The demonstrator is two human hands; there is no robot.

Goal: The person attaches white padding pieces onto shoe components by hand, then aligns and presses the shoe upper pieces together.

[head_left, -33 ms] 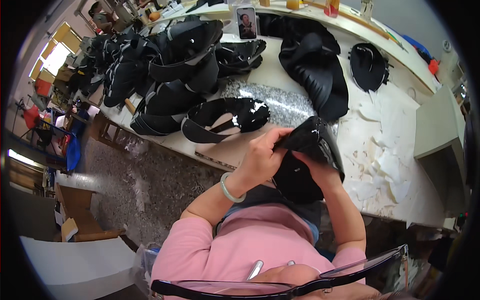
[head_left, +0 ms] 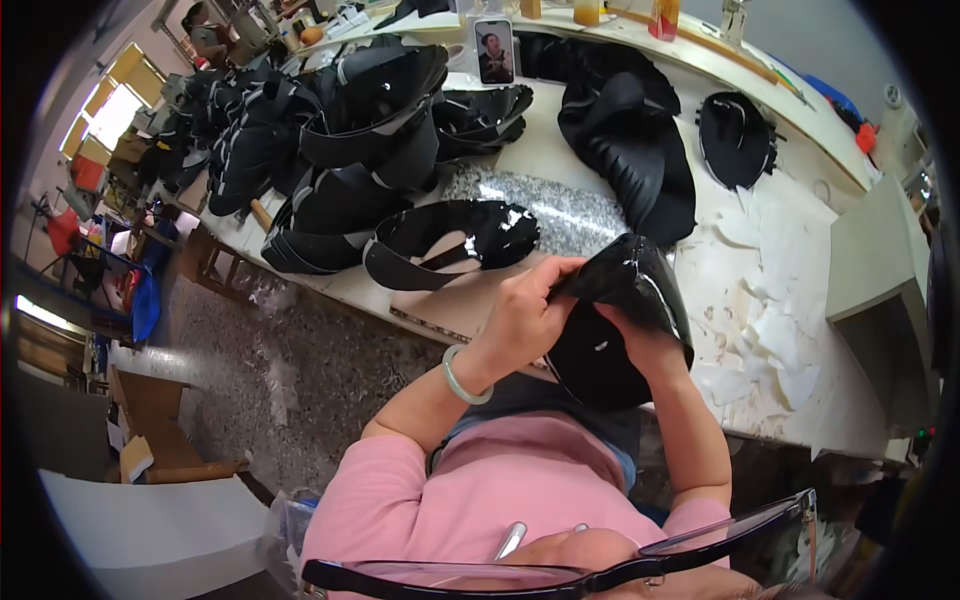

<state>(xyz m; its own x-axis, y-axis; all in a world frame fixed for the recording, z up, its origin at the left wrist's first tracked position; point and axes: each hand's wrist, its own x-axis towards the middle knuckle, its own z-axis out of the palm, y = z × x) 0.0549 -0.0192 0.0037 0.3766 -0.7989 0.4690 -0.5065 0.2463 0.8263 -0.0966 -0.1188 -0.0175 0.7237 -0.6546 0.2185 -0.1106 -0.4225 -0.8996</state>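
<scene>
A glossy black shoe upper (head_left: 640, 280) is held up in front of my body, at the near edge of the workbench. My left hand (head_left: 530, 308) pinches its left edge, with the thumb and fingers closed on it. My right hand (head_left: 648, 342) reaches inside the upper, and its fingers are mostly hidden by the black material. The lower part of the piece hangs down over my lap. Just beyond my left hand, another open black upper (head_left: 400, 262) lies on the bench beside a speckled stone slab (head_left: 575, 215).
Stacked black uppers (head_left: 370, 140) crowd the bench's left side. A large black piece (head_left: 625, 140) and a smaller upper (head_left: 735, 140) lie farther back. A phone (head_left: 494, 52) stands upright at the rear. White scraps (head_left: 770, 345) litter the right, near a grey box-like housing (head_left: 880, 260).
The held upper has tipped slightly, and the shine on its surface has shifted. Both hands keep nearly the same grip and place.
</scene>
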